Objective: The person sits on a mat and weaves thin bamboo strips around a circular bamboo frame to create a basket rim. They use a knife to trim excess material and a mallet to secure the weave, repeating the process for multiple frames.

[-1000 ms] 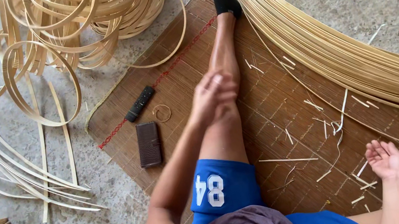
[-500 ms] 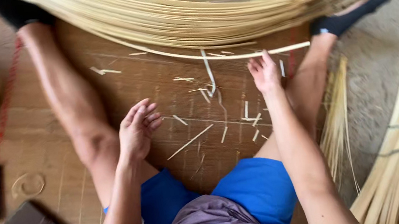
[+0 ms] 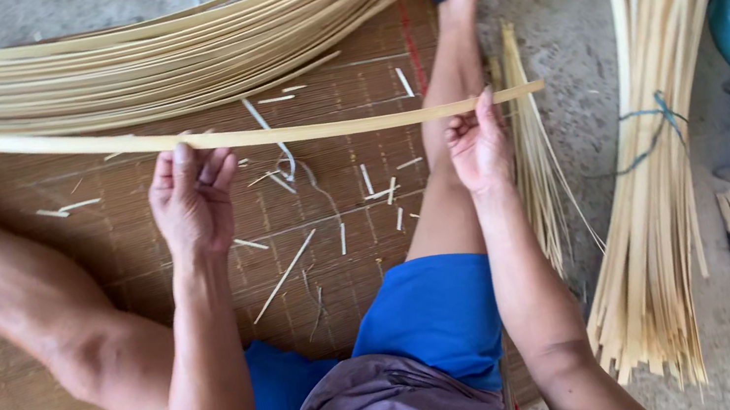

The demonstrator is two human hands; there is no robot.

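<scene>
Both hands hold one long bamboo strip (image 3: 272, 133) above the woven mat (image 3: 359, 226): left hand (image 3: 192, 200) loosely curled under its middle; right hand (image 3: 478, 147) pinching near its end; it looks light, springy (sharp-edged, probably), best gripped flat.

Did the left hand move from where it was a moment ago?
Yes. The left hand was resting on the knee; now it is out over the woven mat, gripping the long bamboo strip.
</scene>
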